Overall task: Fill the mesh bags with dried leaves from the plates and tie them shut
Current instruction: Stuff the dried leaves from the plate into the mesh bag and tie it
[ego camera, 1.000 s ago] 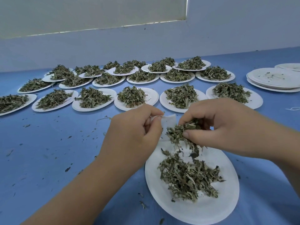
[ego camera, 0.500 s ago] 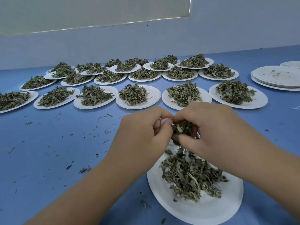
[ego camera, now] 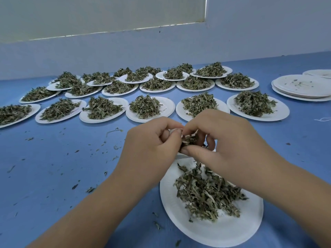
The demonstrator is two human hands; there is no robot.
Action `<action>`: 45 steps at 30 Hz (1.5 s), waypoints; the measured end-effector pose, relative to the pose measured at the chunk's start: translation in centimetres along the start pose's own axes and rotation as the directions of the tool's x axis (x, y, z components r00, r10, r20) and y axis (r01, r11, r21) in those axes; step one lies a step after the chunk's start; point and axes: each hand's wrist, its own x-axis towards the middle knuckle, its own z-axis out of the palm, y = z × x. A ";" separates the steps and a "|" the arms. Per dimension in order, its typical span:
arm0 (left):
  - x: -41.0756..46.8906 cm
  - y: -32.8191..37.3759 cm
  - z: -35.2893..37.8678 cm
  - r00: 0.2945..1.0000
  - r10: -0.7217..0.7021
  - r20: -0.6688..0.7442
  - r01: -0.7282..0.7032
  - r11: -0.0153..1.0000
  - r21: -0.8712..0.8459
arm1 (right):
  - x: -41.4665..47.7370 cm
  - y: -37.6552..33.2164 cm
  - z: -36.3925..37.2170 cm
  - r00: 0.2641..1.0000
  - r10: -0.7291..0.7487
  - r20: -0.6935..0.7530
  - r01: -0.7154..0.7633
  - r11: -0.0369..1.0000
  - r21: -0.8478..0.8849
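your left hand [ego camera: 152, 145] has its fingers curled, thumb and forefinger pinching the white edge of the mesh bag [ego camera: 173, 130]; most of the bag is hidden behind your fingers. your right hand [ego camera: 223, 140] meets it knuckle to knuckle, thumb and fingertips pinching a clump of dried leaves [ego camera: 189, 139] right at the bag's mouth. both hands hang just above the far edge of the near plate [ego camera: 215, 231], a white paper one carrying a loose pile of leaves [ego camera: 206, 194] at its middle. the plate sits on the blue table [ego camera: 53, 176], with leaf crumbs [ego camera: 90, 189] scattered to its left. beyond your hands, filled plates [ego camera: 150, 109] stand in rows across the table, some overlapping at the back near the pale wall [ego camera: 250, 42]. far right, a stack of empty plates [ego camera: 302, 86] sits apart, and a bit of white string [ego camera: 324, 119] lies near the edge.
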 end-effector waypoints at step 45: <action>-0.2 -0.2 -0.1 0.988 0.111 -0.104 -0.108 0.994 0.033 | 0.1 -0.6 0.4 0.984 -0.046 -0.174 0.032 0.996 -0.083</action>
